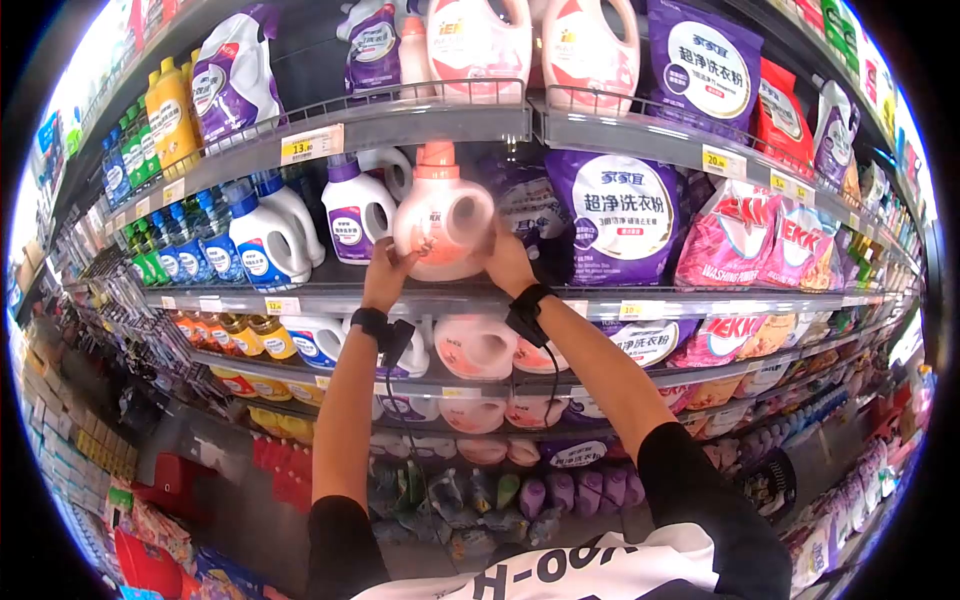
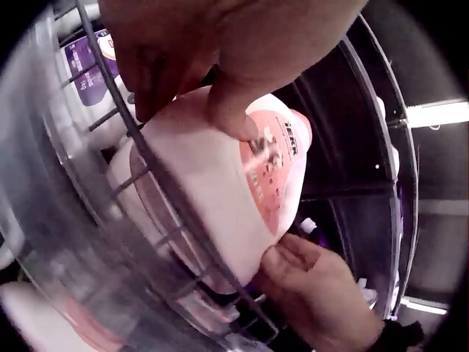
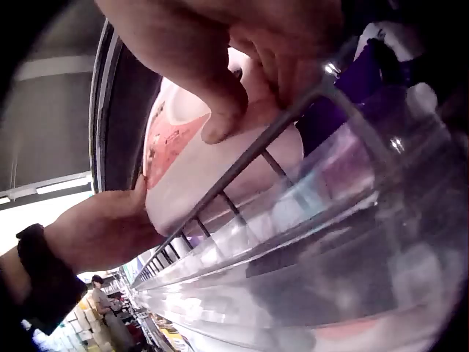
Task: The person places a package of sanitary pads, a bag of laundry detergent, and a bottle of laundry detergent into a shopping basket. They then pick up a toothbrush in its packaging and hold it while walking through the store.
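Note:
A pink laundry detergent bottle (image 1: pixel 430 222) with an orange cap stands between my two hands on the middle shelf. My left hand (image 1: pixel 388 272) grips its lower left side, and the thumb presses the front near the label in the left wrist view. On the other side, my right hand (image 1: pixel 508 262) holds the lower right of the bottle (image 3: pixel 212 165), thumb on its front face. A wire guard rail (image 2: pixel 179 194) runs in front of the bottle's base. Just left stands a white bottle with a purple cap (image 1: pixel 352 215).
Purple washing powder bags (image 1: pixel 618 225) and pink powder bags (image 1: pixel 725 240) fill the shelf to the right. White bottles with blue caps (image 1: pixel 265 235) stand to the left. More pink bottles (image 1: pixel 475 345) sit on the shelf below. A person (image 3: pixel 106 304) appears far down the aisle.

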The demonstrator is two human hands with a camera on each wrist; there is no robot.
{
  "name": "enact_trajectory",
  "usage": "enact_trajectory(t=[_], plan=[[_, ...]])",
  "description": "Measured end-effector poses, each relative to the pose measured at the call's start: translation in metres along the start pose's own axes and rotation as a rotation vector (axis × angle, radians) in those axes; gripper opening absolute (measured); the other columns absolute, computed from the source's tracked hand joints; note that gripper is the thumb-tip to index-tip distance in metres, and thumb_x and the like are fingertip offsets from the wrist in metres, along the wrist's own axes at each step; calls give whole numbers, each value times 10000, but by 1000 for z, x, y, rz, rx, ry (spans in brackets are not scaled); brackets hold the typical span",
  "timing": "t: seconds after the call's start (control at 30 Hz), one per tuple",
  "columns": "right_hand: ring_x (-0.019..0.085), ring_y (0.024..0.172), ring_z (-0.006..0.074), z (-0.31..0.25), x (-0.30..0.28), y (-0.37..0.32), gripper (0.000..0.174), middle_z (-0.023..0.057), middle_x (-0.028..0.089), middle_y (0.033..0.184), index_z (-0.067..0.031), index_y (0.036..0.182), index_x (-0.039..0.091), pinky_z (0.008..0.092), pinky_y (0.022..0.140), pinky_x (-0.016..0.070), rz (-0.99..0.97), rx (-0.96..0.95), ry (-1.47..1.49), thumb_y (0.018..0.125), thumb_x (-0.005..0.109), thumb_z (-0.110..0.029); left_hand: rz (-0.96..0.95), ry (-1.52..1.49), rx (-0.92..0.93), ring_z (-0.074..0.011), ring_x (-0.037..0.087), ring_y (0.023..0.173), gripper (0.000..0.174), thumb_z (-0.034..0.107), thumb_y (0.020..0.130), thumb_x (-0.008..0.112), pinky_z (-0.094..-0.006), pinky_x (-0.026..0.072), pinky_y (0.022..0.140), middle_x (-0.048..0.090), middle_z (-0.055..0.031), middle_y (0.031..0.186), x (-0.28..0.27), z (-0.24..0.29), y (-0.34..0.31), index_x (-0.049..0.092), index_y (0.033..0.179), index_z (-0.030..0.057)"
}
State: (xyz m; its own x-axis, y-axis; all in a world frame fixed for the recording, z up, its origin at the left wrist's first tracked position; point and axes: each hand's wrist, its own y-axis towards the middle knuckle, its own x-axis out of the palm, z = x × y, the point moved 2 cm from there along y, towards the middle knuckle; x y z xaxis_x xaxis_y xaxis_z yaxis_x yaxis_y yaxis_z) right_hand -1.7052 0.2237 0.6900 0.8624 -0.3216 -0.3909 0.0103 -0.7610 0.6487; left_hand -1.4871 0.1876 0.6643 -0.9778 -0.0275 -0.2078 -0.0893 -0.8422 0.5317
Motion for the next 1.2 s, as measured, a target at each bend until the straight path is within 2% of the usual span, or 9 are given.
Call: enact_trajectory(t=[0.3, 0.57, 0.63, 0.73, 0.9, 0.93, 1.0, 1.07, 1.2], plan=[[518, 876, 419, 11, 6, -19, 734, 255, 498, 1047, 77, 1212, 253, 443, 743, 425, -34, 72, -422, 654, 675, -144, 55, 558, 163, -370, 549, 804, 563, 417, 693, 633, -435, 410, 691, 582, -177, 836, 4, -9, -8, 445, 1026, 4], [435, 1044, 336, -17, -51, -100, 565, 207, 432, 1138, 17, 1200, 344, 365, 890, 357, 27, -330, -167, 700, 591, -76, 114, 796, 209, -327, 472, 997, 592, 403, 760, 584, -441, 311, 880, 535, -187, 1015, 11, -16, -24, 408, 1168, 13], [454, 1026, 320, -19, -75, -141, 495, 188, 452, 1126, 5, 1161, 404, 359, 878, 367, 7, -116, -38, 706, 583, -73, 347, 866, 414, -332, 421, 1067, 566, 317, 778, 597, -424, 315, 894, 475, -183, 1127, 28, -8, -40, 385, 1211, 21], [478, 990, 314, 21, -108, -275, 370, 168, 487, 1085, -24, 1100, 471, 369, 840, 396, -406, 99, 21, 748, 554, -100, 518, 421, 141, -280, 375, 1115, 499, 156, 790, 579, -390, 302, 933, 411, -154, 1209, 52, 63, -137, 372, 1215, -4], [539, 903, 311, 95, -214, -500, 310, 158, 555, 1017, -53, 1030, 525, 387, 779, 434, -714, 579, -64, 813, 458, -263, -50, 416, -1, -274, 392, 1095, 432, 142, 835, 527, -365, 315, 924, 391, -165, 1199, 204, 62, -317, 367, 1194, -36], [539, 903, 311, 93, -249, -535, 310, 158, 555, 1017, -53, 1030, 525, 387, 779, 434, -613, 664, -124, 813, 458, -263, -61, 213, -148, -275, 413, 1069, 407, 137, 816, 542, -382, 323, 905, 405, -164, 1183, 252, 63, -357, 404, 1163, -27], [545, 890, 324, 90, -312, -596, 307, 165, 571, 972, -43, 1017, 523, 404, 762, 430, -616, 906, -252, 805, 464, -258, -506, 252, 135, -361, 471, 987, 407, 280, 868, 467, -460, 430, 826, 477, -223, 1113, 322, 78, -412, 456, 1158, -5], [546, 889, 329, 80, -374, -656, 294, 171, 576, 959, -41, 999, 531, 412, 762, 427, -464, 1023, -342, 799, 459, -244, -775, 179, 33, -353, 484, 988, 406, 308, 854, 496, -453, 367, 894, 518, -192, 1094, 408, 69, -467, 510, 1099, -16], [548, 896, 333, 33, -464, -738, 271, 169, 587, 921, -54, 965, 540, 406, 757, 433, 33, 1315, -448, 795, 480, -257, -1083, -12, 356, -328, 434, 1003, 268, 167, 772, 564, -414, 337, 872, 489, -161, 1056, 548, 152, -516, 531, 996, 24]])
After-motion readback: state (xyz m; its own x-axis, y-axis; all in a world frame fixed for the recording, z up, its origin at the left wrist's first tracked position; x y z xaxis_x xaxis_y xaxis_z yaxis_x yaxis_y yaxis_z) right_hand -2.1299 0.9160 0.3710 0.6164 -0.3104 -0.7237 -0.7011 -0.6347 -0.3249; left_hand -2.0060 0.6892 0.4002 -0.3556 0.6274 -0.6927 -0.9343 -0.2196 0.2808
